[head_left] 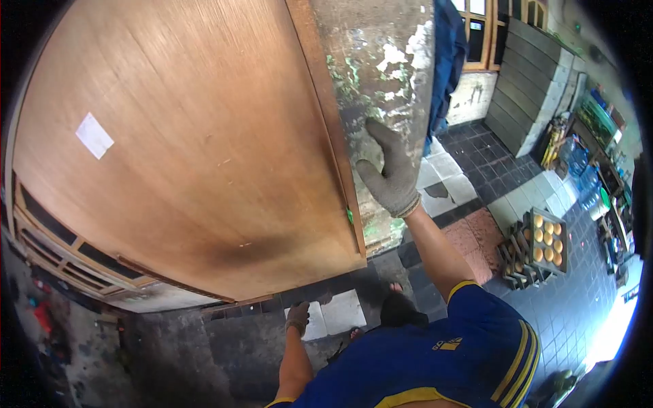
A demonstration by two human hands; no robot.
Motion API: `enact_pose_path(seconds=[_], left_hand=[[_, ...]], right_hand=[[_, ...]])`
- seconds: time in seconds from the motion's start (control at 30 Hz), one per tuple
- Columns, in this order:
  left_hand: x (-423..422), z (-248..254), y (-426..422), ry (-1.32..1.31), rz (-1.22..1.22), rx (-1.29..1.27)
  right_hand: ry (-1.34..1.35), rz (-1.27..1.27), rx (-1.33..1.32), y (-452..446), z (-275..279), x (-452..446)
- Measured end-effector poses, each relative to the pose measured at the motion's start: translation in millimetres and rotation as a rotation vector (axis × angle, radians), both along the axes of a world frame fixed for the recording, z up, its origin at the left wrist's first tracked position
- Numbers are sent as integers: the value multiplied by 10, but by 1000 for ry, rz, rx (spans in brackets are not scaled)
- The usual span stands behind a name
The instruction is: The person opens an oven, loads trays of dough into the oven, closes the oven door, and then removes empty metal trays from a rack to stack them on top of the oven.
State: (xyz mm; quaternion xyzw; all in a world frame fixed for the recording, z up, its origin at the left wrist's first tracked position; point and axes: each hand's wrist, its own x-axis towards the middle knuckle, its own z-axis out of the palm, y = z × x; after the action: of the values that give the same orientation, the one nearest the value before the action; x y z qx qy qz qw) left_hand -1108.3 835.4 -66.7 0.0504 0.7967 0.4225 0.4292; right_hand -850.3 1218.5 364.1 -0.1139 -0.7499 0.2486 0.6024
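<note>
My right hand (390,171), in a grey knit glove, is raised with thumb and fingers apart in front of the peeling wall edge (388,61). Whether it presses on the wall I cannot tell. My left hand (297,316), also gloved, hangs low at my side above the floor tiles, its fingers loosely bent and nothing visible in it. A large brown wooden panel (204,136), with a white paper (94,136) stuck on it, fills the left, bordered by a wooden frame strip (326,122) beside my right hand.
At the right stands a stacked crate (534,248) with round yellow-brown items on top. Behind it are blue water bottles (583,170) and a shelf with an aquarium (598,119). A grey block partition (530,81) and hanging blue cloth (443,61) are farther back.
</note>
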Motion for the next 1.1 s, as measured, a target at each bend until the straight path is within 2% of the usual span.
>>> enact_pose_path(seconds=[0.07, 0.1, 0.17, 0.2, 0.23, 0.3, 0.33, 0.37, 0.43, 0.53, 0.67, 0.8, 0.9, 1.03, 1.1], left_hand=[[-96, 211, 504, -36, -15, 55], [-115, 269, 711, -73, -41, 103], [-191, 186, 929, -74, -44, 65], [-239, 79, 1028, -74, -80, 26], [-292, -214, 1048, 35, -141, -56], [-304, -711, 947, 156, -424, -233], [-128, -610, 982, 118, -253, -285], [-13, -633, 780, -212, -94, -254], [210, -587, 741, -417, 137, -346], [-35, -586, 844, -496, 318, -361], [-458, -622, 1121, -418, 442, -253], [-970, -482, 1562, -326, 436, -145], [-1304, -334, 1861, -248, 321, -90], [-1322, 117, 2090, -137, 84, -78], [-1395, -336, 1874, -11, 33, 61]], right_hand=[[100, -12, 174, 431, 122, -205], [63, -14, 208, 621, 151, -285], [48, 47, 319, 957, 49, -511], [42, 74, 433, 1133, 25, -649], [66, 149, 550, 1328, -52, -849], [82, 42, 559, 1446, -226, -1089], [93, 63, 559, 1541, -272, -1275], [96, 91, 556, 1617, -326, -1432], [99, 155, 560, 1728, -370, -1818], [94, 270, 576, 1752, -371, -2412], [102, 424, 573, 1641, -409, -2974], [124, 539, 580, 1445, -461, -3426], [157, 628, 588, 1196, -514, -3744], [234, 735, 587, 650, -538, -4044], [273, 758, 570, 279, -466, -4185]])
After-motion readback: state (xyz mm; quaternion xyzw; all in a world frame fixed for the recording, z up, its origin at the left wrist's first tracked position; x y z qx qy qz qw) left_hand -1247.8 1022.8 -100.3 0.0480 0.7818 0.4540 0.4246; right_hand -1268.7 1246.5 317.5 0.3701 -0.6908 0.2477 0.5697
